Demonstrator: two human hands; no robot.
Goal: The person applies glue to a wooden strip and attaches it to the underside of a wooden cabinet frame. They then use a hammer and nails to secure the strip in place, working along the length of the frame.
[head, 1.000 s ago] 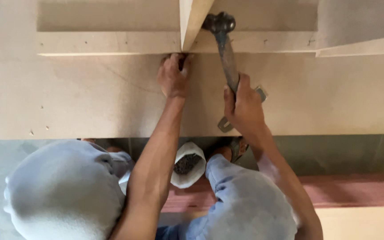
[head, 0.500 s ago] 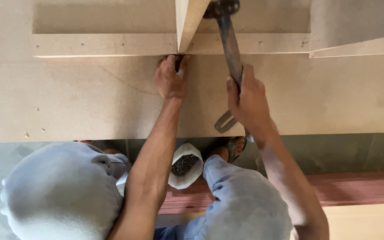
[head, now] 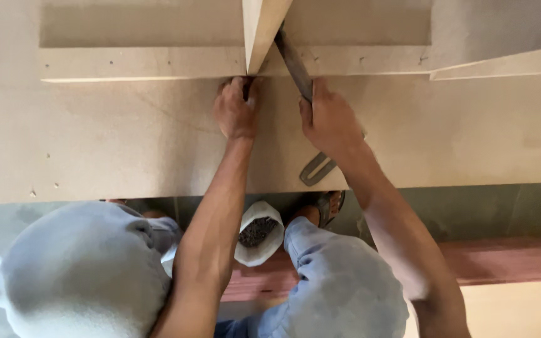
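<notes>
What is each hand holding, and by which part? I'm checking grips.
Right hand grips the hammer mid-handle. Left hand pinches something small against the board; too hidden to identify.

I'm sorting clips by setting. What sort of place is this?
Probably a carpentry workshop or building site: bare wooden boards being joined, a hammer in the right hand, and an open bag of nails on the floor.

1. Pale wooden boards (head: 95,144) fill the upper view, evenly lit.
2. Grey-green floor (head: 483,209) lies below them.
3. A reddish plank (head: 508,260) crosses it, with a pale board (head: 521,310) beside.
</notes>
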